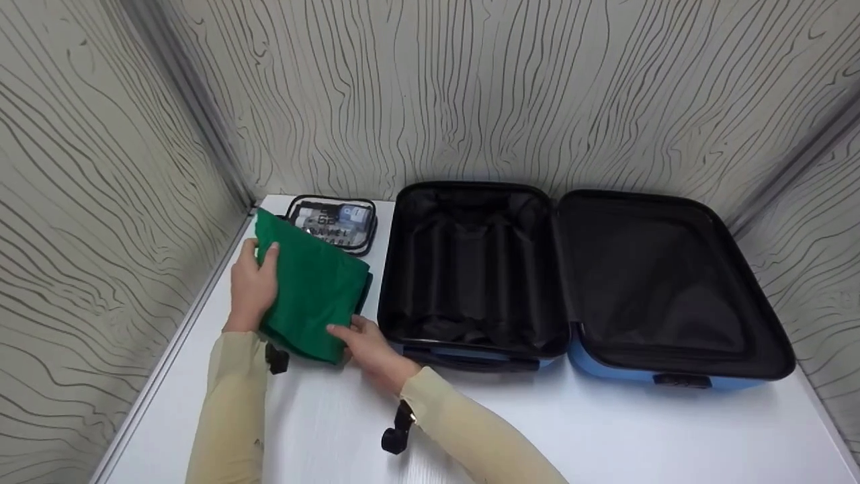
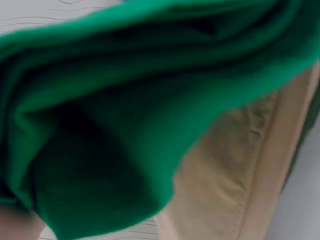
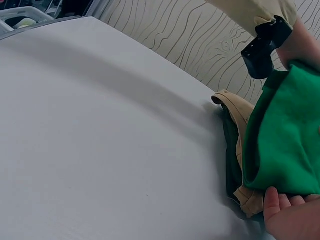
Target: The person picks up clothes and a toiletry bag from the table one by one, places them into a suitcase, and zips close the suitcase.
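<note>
Two tan sleeves (image 1: pixel 232 417) nearest, one black wrist camera (image 1: pixel 396 440) on each arm. Two hands, both grips closed on cloth. Right hand (image 1: pixel 376 349) pinches the lower right corner of one folded green cloth (image 1: pixel 312 289), thumb on top, fingers beneath. Left hand (image 1: pixel 254 282) grips its left edge, thumb on the upper face. Cloth sits between the hands, tilted, over the left part of the white counter (image 1: pixel 336 430). Wrist views: one tan garment (image 2: pixel 220 185) just beside and under it, with dark green fabric (image 3: pixel 232 165) against the tan; cannot tell if green cloth touches tan. Right of the hands, one suitcase (image 1: pixel 563 282), blue shell, black lining, two halves spread open. Beyond the cloth, one clear travel pouch (image 1: pixel 336 225), several small items inside, exact count unclear. Patterned wall (image 1: pixel 497 94) behind.
</note>
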A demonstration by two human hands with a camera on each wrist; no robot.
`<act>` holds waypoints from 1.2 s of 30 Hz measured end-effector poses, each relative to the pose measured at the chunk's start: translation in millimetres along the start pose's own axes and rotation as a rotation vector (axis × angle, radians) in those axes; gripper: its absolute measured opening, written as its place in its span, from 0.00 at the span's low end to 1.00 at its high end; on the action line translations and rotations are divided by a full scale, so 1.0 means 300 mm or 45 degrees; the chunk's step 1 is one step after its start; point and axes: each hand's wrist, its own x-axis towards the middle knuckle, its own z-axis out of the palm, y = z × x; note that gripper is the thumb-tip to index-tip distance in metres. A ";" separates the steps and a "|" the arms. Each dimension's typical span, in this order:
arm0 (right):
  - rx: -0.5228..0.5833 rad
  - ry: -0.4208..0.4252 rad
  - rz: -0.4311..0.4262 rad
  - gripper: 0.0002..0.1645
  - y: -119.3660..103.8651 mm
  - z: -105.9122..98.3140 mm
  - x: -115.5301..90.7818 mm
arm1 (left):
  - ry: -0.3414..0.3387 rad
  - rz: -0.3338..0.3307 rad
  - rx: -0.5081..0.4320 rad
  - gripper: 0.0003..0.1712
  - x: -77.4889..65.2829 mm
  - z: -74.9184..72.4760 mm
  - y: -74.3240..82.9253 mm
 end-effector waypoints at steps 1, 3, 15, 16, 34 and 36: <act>-0.004 0.012 0.006 0.46 -0.001 0.000 -0.002 | -0.008 0.005 -0.014 0.31 0.001 -0.002 0.009; 0.004 0.032 0.030 0.47 -0.003 0.001 -0.005 | -0.021 0.017 -0.035 0.30 0.003 -0.004 0.026; 0.220 0.041 0.062 0.44 -0.030 0.015 -0.008 | -0.041 0.107 -0.179 0.31 0.002 -0.034 0.139; 0.244 0.042 0.067 0.44 -0.033 0.017 -0.010 | -0.042 0.121 -0.188 0.31 0.000 -0.038 0.151; 0.668 -0.148 -0.025 0.31 -0.140 0.025 -0.038 | 0.027 0.333 -0.342 0.25 -0.025 -0.080 0.290; 0.695 -0.152 -0.046 0.30 -0.154 0.025 -0.041 | 0.034 0.339 -0.348 0.25 -0.027 -0.081 0.299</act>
